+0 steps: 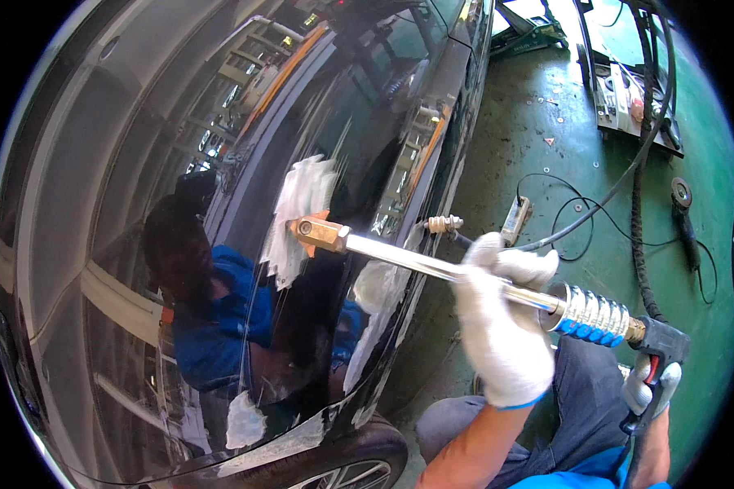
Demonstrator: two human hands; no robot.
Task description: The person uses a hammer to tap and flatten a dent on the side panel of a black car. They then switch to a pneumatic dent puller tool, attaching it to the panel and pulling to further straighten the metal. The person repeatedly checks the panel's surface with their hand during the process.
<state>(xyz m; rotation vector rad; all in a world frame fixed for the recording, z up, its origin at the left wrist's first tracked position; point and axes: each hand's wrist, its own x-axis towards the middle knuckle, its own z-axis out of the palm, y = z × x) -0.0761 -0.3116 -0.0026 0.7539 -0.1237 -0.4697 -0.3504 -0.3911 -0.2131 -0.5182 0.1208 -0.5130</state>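
Note:
A slide-hammer dent puller point(404, 259) with a long chrome rod reaches across to the dark car panel point(359, 106). At its far end a brass-coloured block point(321, 234) with a copper, pointed tip meets a bare, sanded patch point(302, 191). My white-gloved left hand point(506, 322) is closed around the rod near its middle. Farther right, a ribbed metal sliding weight point(593, 315) with blue bands sits on the rod. My gloved right hand point(652, 387) is wrapped around the black pistol grip point(665, 342), which has a red trigger; its fingers are partly hidden.
More sanded patches point(245, 420) mark the panel above a wheel point(351, 464). A clamp point(444, 223) is attached at the panel's edge, with a cable point(546, 242) running from it. On the green floor lie an angle grinder point(685, 220) and a power strip point(515, 220); a cart point(628, 106) stands behind.

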